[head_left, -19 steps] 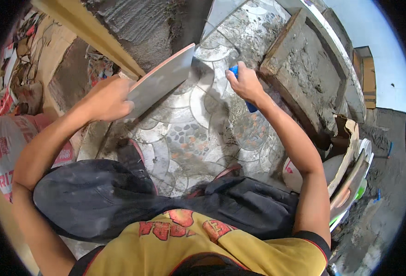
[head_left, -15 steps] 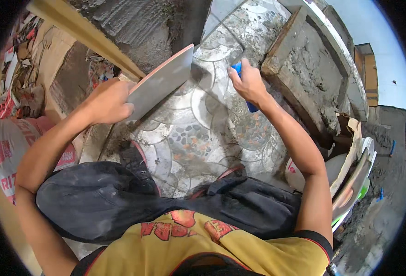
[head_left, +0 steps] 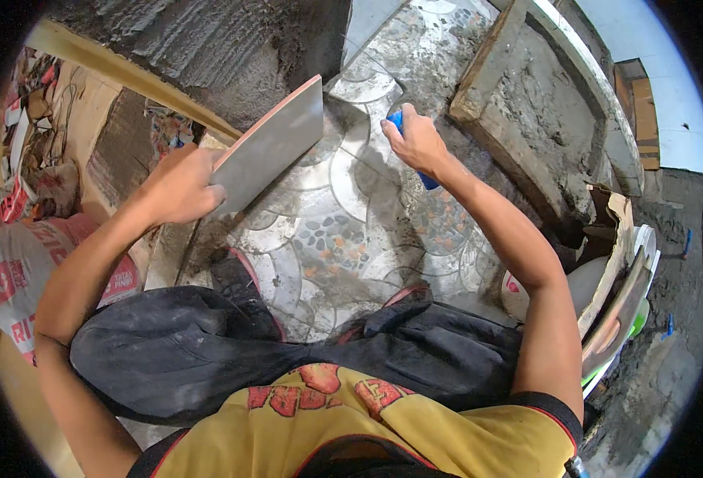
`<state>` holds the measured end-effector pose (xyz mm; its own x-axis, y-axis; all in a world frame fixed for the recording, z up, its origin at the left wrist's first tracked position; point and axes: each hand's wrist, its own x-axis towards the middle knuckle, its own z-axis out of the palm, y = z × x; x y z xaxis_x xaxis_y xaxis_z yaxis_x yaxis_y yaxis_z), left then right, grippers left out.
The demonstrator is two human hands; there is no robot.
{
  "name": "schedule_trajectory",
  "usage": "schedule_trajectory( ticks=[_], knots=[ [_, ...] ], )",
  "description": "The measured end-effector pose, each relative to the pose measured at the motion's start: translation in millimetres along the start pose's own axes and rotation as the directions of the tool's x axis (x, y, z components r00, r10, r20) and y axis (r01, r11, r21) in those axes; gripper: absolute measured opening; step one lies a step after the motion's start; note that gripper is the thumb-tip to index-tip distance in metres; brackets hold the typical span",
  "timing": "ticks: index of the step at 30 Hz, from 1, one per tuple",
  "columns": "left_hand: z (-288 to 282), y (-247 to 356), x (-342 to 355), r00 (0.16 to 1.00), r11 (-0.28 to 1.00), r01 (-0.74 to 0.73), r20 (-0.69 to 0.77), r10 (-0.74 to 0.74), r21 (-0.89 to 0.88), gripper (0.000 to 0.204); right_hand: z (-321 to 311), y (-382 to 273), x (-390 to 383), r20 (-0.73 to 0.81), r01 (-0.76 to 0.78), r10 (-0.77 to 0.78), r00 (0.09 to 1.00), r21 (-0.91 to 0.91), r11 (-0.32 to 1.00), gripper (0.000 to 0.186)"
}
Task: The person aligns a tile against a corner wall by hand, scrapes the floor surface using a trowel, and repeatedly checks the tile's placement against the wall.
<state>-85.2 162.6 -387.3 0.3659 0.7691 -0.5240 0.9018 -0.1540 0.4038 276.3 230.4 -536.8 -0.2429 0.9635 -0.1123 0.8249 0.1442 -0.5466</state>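
Observation:
My left hand (head_left: 184,183), at the left of the head view, grips the near end of a grey tile (head_left: 272,147) with a reddish edge, held tilted on its side. My right hand (head_left: 415,139), to the right of the tile, is closed round a blue-handled tool (head_left: 429,180); its metal part is thin and hard to make out. Beneath both hands lies a dirty patterned floor (head_left: 327,239). Beyond the tile is a dark, ridged mortar-covered surface (head_left: 184,44), crossed at its near edge by a yellowish strip (head_left: 144,80).
At right stands a wooden trough (head_left: 487,60) with wet cement, near torn cardboard (head_left: 618,215) and stacked boards (head_left: 638,279). At left lie a printed sack (head_left: 33,279) and heaped debris (head_left: 41,159). My folded legs (head_left: 168,342) are on the floor below.
The view has shifted slightly. My right hand with the blue tool and my left hand with the tile sit a little further left in the picture, each still holding on.

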Motion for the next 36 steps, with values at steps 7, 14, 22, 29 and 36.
schedule_trajectory(
  ticks=[7,14,22,29,36],
  knots=[
    [-1.5,1.1,2.1,1.0,1.0,-0.008,-0.002,0.008,-0.014,0.043,25.4,25.6,10.4,0.123,-0.062,0.067,0.99,-0.049,0.997,0.046],
    [0.4,-1.3,3.6,1.0,0.999,-0.01,0.005,0.01,-0.031,0.038,45.7,41.8,17.6,0.166,-0.104,0.127,0.978,-0.136,0.985,0.048],
    [-1.3,1.6,1.3,0.999,0.999,-0.039,-0.017,0.039,-0.024,0.04,45.4,48.0,33.1,0.202,-0.029,0.049,0.978,-0.1,0.995,0.046],
    [7.2,-19.0,1.0,0.996,0.998,-0.067,-0.061,0.066,-0.006,0.042,-43.1,19.2,55.6,0.61,-0.225,0.155,0.777,0.04,0.973,0.04],
    [2.4,-11.7,5.8,0.993,0.993,-0.114,-0.029,0.115,0.034,0.042,-127.3,40.0,-28.9,0.576,-0.604,0.215,0.789,0.659,0.448,0.025]
  ],
)
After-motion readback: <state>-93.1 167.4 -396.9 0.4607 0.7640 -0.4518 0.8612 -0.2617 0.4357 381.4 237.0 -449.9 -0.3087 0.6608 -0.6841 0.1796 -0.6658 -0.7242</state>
